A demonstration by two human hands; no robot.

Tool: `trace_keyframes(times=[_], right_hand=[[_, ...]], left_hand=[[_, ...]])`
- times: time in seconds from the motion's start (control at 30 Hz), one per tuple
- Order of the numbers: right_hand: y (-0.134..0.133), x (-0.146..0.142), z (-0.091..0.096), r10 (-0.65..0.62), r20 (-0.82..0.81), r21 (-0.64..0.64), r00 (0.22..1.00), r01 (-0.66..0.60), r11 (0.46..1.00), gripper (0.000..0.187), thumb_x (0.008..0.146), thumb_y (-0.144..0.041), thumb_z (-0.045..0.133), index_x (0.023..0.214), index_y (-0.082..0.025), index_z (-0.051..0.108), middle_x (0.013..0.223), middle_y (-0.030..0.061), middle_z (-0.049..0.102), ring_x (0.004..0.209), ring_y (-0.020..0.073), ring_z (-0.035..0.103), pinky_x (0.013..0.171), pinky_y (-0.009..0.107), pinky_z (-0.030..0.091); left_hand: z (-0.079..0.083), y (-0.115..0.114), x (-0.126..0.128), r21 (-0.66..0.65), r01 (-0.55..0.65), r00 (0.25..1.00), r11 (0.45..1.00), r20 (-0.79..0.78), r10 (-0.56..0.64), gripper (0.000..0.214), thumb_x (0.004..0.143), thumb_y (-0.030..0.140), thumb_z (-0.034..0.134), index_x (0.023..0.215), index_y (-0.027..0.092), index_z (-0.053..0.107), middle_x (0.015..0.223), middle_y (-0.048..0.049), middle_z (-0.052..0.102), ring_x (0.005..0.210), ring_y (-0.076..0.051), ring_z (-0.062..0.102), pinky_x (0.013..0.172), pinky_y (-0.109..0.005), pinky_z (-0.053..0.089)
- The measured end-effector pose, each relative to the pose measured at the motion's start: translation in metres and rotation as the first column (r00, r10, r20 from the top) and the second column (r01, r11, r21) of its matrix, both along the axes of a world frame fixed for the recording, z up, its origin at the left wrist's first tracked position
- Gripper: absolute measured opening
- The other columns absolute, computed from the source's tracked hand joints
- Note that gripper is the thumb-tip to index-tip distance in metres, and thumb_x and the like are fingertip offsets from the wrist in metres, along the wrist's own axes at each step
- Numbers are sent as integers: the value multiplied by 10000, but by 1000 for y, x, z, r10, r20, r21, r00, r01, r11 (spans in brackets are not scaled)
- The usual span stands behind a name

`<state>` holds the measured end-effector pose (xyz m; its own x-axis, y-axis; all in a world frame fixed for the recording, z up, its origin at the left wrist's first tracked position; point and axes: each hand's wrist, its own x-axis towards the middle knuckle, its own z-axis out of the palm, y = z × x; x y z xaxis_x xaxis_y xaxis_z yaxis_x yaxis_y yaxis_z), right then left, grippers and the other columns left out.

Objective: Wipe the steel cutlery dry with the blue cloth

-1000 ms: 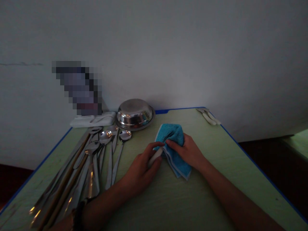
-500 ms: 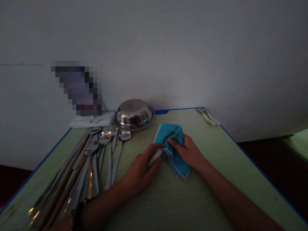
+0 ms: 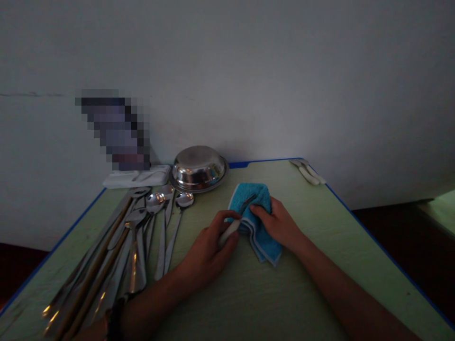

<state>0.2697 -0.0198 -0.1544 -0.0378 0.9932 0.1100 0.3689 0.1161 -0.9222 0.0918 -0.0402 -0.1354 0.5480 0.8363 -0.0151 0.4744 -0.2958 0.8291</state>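
My left hand point(image 3: 208, 248) is closed round the white handle of a utensil point(image 3: 229, 233) near the middle of the pale green table point(image 3: 320, 222). The utensil's metal end point(image 3: 247, 202) lies in a folded blue cloth point(image 3: 254, 213). My right hand point(image 3: 279, 225) is closed on that cloth, pinching it over the metal part. What kind of utensil it is stays hidden by the cloth.
Several steel spoons and long utensils point(image 3: 142, 227) lie spread over the table's left side. An upturned steel bowl point(image 3: 199, 168) stands at the back by the wall, beside a white tray point(image 3: 137, 176). Two white-handled utensils point(image 3: 308, 171) lie at the back right corner.
Almost nothing differs: my right hand and the cloth have shifted very slightly along the utensil. My left hand keeps its hold in the same place.
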Motion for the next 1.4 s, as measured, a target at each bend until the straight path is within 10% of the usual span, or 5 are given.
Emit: trace_keyframes(times=[1.0, 1.4], right_hand=[[0, 3, 4, 32, 71, 32, 997, -35, 999, 222, 762, -368, 531, 809, -159, 591, 797, 36, 647, 721, 153, 579, 694, 281, 437], [2, 27, 12, 360, 43, -54, 932, -358, 932, 236, 775, -211, 509, 991, -185, 599, 929, 18, 652, 849, 167, 588, 803, 310, 440]], left_hand=[[-3, 0, 0, 26, -26, 1000, 999, 1, 26, 208, 856, 253, 378, 1060, 214, 369, 784, 6, 606, 608, -122, 516, 584, -238, 398], [-7, -1, 0, 11, -41, 999, 999, 21, 41, 235, 849, 235, 403, 1076, 205, 354, 791, -3, 628, 657, -138, 563, 608, -255, 425]])
